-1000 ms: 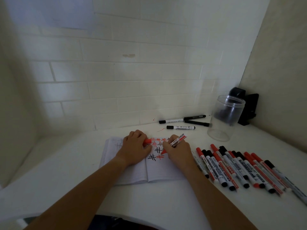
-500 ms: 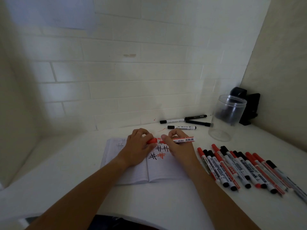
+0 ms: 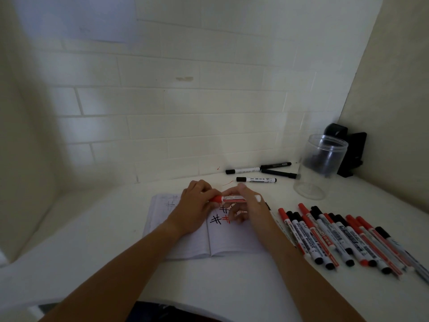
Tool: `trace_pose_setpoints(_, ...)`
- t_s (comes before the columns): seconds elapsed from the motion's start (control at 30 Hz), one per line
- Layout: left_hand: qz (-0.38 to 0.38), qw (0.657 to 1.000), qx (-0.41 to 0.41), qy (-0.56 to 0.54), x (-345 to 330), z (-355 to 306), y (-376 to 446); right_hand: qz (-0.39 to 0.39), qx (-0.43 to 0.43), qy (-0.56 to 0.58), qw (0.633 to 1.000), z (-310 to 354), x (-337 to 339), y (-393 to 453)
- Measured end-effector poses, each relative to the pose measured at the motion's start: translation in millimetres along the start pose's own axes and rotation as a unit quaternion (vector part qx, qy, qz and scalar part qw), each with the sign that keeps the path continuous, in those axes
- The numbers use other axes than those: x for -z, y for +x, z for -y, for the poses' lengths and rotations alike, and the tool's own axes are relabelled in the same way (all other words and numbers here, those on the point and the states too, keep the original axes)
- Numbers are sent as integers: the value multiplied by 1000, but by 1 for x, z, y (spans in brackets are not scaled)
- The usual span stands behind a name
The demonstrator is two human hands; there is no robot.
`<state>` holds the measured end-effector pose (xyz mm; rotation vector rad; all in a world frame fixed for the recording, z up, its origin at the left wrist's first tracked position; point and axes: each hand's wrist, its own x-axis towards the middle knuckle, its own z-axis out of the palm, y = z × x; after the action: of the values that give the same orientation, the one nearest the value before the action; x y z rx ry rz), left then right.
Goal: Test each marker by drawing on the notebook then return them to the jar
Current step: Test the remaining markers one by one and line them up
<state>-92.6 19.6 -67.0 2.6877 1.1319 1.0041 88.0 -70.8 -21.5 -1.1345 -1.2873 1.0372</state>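
Over the open notebook we now hold the red marker level, no longer drawing, left hand pinching its cap on, right hand gripping the barrel, ready for the jar.

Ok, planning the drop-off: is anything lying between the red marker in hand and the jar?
Nothing visible blocks it. The red marker is held above the notebook; the black markers lie flat left of the open-topped jar.
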Motion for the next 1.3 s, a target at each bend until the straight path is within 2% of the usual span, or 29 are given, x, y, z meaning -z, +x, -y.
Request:
trace_pose_setpoints(0.1,-8,1000,14,6,0,1,0,7,-52,-3,999,4,2,5)
trace_pose_setpoints(0.23,-4,999,33,-5,0,-1,1,-18,57,-81,995,-8,4,-1)
trace_pose_setpoints(0.37,-24,997,49,-60,0,1,-1,-39,81,-160,983,-13,8,3)
trace_pose_setpoints(0.53,-46,992,48,-111,6,-3,-5,-71,89,-376,920,-22,15,10)
trace_pose_setpoints(0.67,-16,988,30,-149,13,-13,-6,-65,96,-486,866,-24,7,11)
trace_pose_setpoints(0.87,12,986,9,-163,18,-20,-7,-83,119,-592,792,-24,-14,3)
trace_pose_setpoints(1.07,-13,998,10,-61,10,-10,-5,-145,67,-639,752,-22,-19,-2)
trace_pose_setpoints(1.17,-4,998,25,-62,11,-12,-3,-136,27,-638,757,-18,-16,-1)
trace_pose_setpoints(1.3,6,997,34,-66,11,-12,-4,-128,19,-629,766,-13,-14,-2)
